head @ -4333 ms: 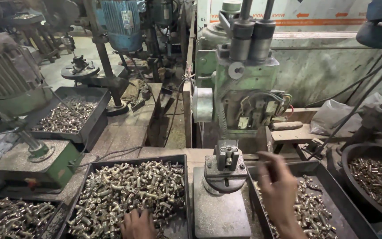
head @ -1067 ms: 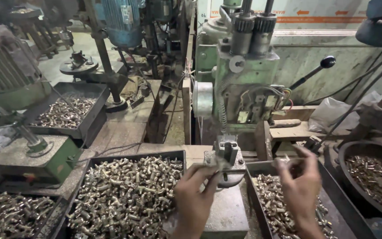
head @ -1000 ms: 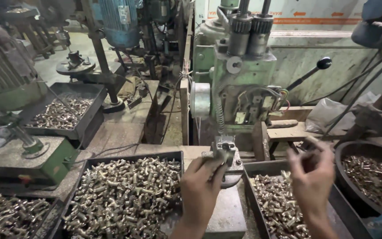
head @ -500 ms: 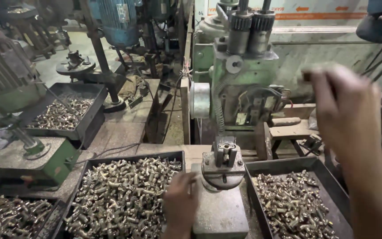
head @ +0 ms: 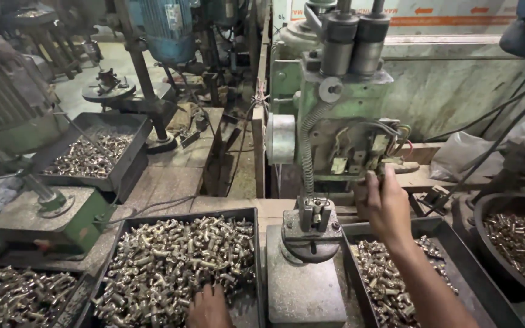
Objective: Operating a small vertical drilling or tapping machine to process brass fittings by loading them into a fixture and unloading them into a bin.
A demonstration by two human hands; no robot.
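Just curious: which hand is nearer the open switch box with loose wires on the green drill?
Right hand touches the switch box; left hand is far below, in the parts tray.

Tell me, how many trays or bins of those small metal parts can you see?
5. One tray under the left hand, one tray below the right hand, a far-left tray, a bottom-left corner tray, and a round bin at right. Others may lie outside the view.

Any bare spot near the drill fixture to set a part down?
Bare: grey base plate below the fixture, between the two trays. Crowded: left tray, where left hand digs, and right tray under right hand.
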